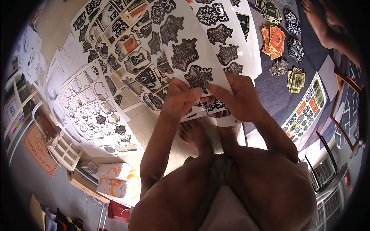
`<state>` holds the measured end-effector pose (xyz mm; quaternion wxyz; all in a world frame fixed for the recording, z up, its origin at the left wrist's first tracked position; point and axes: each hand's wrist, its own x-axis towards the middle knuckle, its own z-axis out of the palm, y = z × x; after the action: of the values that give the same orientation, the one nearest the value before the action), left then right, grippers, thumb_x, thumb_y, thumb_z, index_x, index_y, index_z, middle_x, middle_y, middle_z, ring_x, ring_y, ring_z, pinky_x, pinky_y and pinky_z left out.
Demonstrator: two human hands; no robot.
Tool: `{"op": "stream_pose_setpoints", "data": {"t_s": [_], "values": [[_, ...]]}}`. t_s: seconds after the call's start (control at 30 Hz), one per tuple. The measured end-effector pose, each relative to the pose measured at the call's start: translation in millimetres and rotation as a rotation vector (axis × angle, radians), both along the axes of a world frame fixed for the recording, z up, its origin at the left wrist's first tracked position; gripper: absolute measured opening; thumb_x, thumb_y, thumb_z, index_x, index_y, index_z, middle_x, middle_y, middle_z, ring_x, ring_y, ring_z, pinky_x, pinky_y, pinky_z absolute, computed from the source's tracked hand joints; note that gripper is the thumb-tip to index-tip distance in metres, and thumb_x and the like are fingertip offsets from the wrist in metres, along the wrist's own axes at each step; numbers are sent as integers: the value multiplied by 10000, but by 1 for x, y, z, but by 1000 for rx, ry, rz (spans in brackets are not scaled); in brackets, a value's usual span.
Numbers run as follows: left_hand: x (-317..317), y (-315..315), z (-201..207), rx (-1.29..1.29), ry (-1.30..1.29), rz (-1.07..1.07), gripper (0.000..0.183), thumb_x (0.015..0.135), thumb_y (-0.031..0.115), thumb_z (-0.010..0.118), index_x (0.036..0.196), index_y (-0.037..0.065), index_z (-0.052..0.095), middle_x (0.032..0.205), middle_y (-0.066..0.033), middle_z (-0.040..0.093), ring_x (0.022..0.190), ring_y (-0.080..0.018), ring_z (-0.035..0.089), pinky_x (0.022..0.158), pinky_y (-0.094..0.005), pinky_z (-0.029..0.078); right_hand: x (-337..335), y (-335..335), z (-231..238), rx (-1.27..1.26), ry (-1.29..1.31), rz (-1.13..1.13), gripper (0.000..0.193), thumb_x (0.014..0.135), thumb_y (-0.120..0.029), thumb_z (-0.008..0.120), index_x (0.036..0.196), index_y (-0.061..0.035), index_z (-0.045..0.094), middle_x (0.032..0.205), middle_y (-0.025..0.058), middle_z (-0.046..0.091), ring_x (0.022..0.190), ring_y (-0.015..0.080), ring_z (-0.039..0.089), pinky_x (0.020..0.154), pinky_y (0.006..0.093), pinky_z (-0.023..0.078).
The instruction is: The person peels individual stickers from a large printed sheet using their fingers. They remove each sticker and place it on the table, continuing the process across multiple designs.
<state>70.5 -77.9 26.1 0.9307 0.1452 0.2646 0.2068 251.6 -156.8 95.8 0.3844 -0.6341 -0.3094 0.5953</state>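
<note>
A long white sticker sheet [185,54], printed with black and silver die-cut stickers, hangs over my knees. My left hand [182,97] pinches it with the thumb beside one black sticker [198,78]. My right hand [241,97] grips the sheet's right side, its thumb meeting the same sticker. The thumbs are close together over that sticker's lower edge, where the sheet bends. Whether the sticker has lifted from the backing I cannot tell. The sheet's lower end curls down below my hands, above my bare feet.
More sticker sheets [115,42] spread at left, with partly peeled sheets [88,104] below. On the dark surface at right lie orange stickers [273,41], yellow stickers [296,81] and black-and-white piles [295,50]. Another person's bare limb [327,32] rests far right. A white bag [117,183] stands lower left.
</note>
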Motion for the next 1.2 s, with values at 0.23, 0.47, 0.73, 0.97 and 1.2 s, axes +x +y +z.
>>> {"op": "stream_pose_setpoints", "data": {"t_s": [0.23,0.47,0.73,0.97,1.2], "values": [[7,1,-20,-17,125,8,100,883,-58,633,947,-130,661,1109,-242,674,971,-313,684,803,-474,581,14,6,-37,-10,199,-1,269,999,-234,600,1069,13,680,832,48,724,755,94,673,677,273,523],[8,3,-14,-47,35,35,66,876,-40,662,891,-104,671,1063,-220,685,926,-305,687,735,-473,568,16,4,-44,-34,285,-2,260,996,-231,611,1068,8,686,833,41,719,737,82,657,669,258,520],[11,1,-7,-2,29,3,186,887,3,664,1028,-118,657,1065,-204,689,915,-314,684,712,-490,543,11,4,-42,-5,342,-45,240,991,-200,610,1065,16,684,850,43,718,753,85,661,677,255,522],[10,3,-9,-14,52,-5,213,878,-19,669,1062,-126,647,1058,-200,693,917,-295,693,736,-472,570,14,1,-43,-96,286,-29,215,975,-162,623,1073,18,689,874,56,725,782,102,670,713,270,537],[12,-6,15,194,493,-138,291,830,-23,750,1098,-94,661,1067,-136,713,910,-203,704,807,-320,588,46,20,-53,-109,523,-166,298,927,-151,705,1129,66,669,1009,71,713,866,114,663,740,278,539]]}}
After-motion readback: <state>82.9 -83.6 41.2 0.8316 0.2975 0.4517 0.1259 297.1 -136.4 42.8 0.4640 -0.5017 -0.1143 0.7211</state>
